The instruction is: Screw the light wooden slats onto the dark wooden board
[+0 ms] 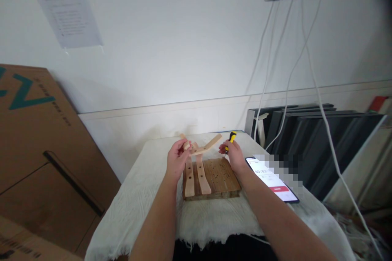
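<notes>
My left hand [177, 159] is closed around the left end of a pale wooden frame of curved slats [211, 144], raised above the board. Two slats with dark holes, a left slat [190, 185] and a right slat [204, 183], slope down over a thick brown wooden board [225, 175]. Small dark holes dot the board's right half. In my right hand [235, 155] is a screwdriver [232, 138] with a yellow and black handle pointing up; its tip is too small to make out. That hand stands just right of the frame, over the board's far right corner.
A white fringed cloth [137, 195] covers the small table. To the right of the board lies a lit phone [272, 183] showing a timer. Cardboard boxes [45, 130] stand at left, dark panels [330, 142] at right. White cables [312, 73] hang from a wall socket.
</notes>
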{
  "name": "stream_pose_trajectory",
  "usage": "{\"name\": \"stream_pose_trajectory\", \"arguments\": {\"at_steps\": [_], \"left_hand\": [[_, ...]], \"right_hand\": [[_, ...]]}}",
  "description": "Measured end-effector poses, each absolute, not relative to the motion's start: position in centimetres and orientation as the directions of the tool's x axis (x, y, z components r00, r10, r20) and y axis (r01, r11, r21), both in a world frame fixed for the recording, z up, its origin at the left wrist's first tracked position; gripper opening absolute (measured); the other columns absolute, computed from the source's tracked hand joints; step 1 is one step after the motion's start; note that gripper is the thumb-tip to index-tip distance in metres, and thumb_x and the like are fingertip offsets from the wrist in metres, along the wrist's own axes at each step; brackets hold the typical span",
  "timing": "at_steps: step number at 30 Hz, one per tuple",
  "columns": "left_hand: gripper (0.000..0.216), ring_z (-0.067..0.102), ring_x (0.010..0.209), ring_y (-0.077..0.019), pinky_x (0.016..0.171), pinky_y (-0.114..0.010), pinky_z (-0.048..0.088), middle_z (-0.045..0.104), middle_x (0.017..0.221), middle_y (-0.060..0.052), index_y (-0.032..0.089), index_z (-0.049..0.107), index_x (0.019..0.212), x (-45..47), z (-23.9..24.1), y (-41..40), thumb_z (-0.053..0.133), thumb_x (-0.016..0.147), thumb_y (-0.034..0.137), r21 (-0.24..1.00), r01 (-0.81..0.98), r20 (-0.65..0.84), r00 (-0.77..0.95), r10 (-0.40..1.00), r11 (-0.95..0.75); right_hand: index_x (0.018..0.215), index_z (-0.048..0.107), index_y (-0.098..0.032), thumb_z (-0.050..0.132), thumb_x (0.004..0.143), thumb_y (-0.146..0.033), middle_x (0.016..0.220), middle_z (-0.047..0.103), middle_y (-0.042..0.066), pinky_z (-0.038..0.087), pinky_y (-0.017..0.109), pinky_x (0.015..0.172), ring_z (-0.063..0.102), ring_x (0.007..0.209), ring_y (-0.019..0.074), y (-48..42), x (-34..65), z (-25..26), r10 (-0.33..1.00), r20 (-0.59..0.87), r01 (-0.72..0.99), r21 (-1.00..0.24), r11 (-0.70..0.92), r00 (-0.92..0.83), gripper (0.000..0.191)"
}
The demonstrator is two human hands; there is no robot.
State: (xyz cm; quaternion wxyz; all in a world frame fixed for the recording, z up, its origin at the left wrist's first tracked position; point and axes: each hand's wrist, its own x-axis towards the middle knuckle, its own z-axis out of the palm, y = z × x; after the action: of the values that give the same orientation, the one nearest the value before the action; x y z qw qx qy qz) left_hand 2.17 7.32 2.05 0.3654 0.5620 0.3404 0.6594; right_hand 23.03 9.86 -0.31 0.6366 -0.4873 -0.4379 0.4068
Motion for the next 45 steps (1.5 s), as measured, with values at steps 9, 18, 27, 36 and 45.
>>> {"name": "stream_pose_trajectory", "arguments": {"at_steps": [9,18,27,36,45], "left_hand": [[0.03,0.064,0.098,-0.0208,0.087,-0.037,0.051,0.07,0.104,-0.006,0.018,0.065,0.096,3.1,3.6,5.3,0.068,0.066,0.018,0.863,-0.343,0.4,0.012,0.917,-0.372],[0.033,0.061,0.103,-0.0223,0.089,-0.035,0.049,0.066,0.115,-0.008,0.018,0.066,0.108,3.8,2.8,5.3,0.064,0.076,0.028,0.922,-0.149,0.377,0.15,0.914,-0.356],[0.039,0.059,0.097,-0.0185,0.085,-0.03,0.049,0.061,0.106,-0.007,0.021,0.063,0.117,4.2,2.7,5.3,0.062,0.078,0.023,0.79,0.234,0.57,0.061,0.82,-0.566],[0.033,0.066,0.074,-0.0213,0.058,-0.033,0.057,0.07,0.09,-0.009,0.016,0.067,0.101,4.3,2.0,5.7,0.068,0.073,0.034,0.921,0.17,0.35,0.037,0.936,-0.351],[0.02,0.064,0.057,-0.0168,0.05,-0.026,0.051,0.07,0.071,-0.005,0.019,0.075,0.081,4.0,2.3,5.1,0.061,0.078,0.033,0.883,0.29,0.255,0.362,0.897,-0.368]], "right_hand": [[0.065,0.047,-0.018,0.052,0.079,-0.046,0.071,0.068,0.005,0.047,0.023,0.051,0.061,0.055,0.0124,7.1,23.4,2.8,0.913,-0.062,-0.475,-0.839,-0.266,-0.402,0.032],[0.077,0.056,-0.014,0.076,0.065,-0.033,0.074,0.069,0.004,0.044,0.019,0.048,0.063,0.059,0.0115,5.4,21.5,2.3,0.782,-0.028,-0.129,-0.982,-0.138,-0.623,0.03],[0.064,0.049,-0.017,0.072,0.064,-0.029,0.05,0.052,-0.006,0.031,0.019,0.044,0.046,0.046,0.0069,5.6,20.6,1.9,0.893,0.0,-0.082,-0.996,-0.041,-0.451,0.026],[0.064,0.052,-0.017,0.065,0.066,-0.02,0.053,0.057,-0.003,0.041,0.021,0.05,0.053,0.051,0.0101,6.9,22.7,1.5,0.95,0.028,0.068,-0.996,0.052,-0.311,0.013],[0.06,0.055,-0.016,0.063,0.065,-0.013,0.051,0.057,-0.002,0.052,0.022,0.049,0.057,0.048,0.0102,6.7,23.0,1.5,0.948,-0.126,0.033,-0.992,-0.122,-0.292,0.01]]}}
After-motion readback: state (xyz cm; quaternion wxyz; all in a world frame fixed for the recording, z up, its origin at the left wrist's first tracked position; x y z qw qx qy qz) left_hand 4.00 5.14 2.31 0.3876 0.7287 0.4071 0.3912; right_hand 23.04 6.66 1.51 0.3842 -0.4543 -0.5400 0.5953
